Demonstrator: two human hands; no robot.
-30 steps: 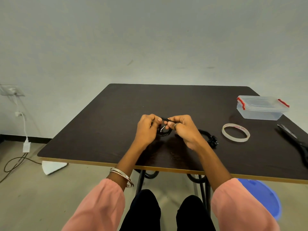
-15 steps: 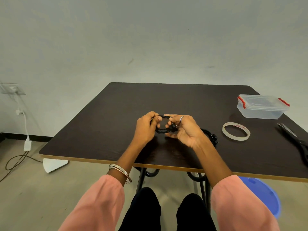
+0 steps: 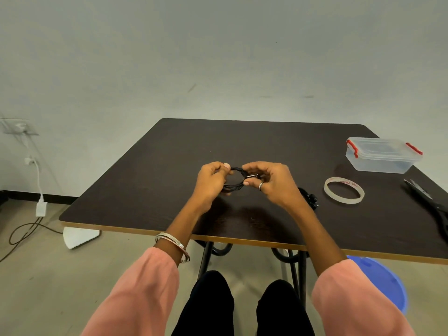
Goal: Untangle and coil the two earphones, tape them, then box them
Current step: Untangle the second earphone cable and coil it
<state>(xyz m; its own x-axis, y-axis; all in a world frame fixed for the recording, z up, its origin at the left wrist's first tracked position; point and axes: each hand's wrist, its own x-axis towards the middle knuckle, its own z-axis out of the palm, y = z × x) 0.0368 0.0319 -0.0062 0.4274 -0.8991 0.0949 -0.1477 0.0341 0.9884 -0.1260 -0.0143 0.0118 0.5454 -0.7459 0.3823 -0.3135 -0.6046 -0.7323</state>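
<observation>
Above the middle of the dark table, both hands hold one black earphone coil. My left hand pinches its left side between thumb and fingers. My right hand grips the right side, where the silver plug tip shows. A second black earphone lies coiled on the table just right of my right wrist, partly hidden by it. A roll of clear tape lies flat further right. The clear plastic box with red clips stands shut at the far right.
Black scissors lie near the table's right edge. A blue stool stands on the floor under the right front corner. Wall socket and cables are on the left floor.
Both hands have risen slightly and spread the coil wider between them. The right hand's fingers have shifted around the plug end of the coil.
</observation>
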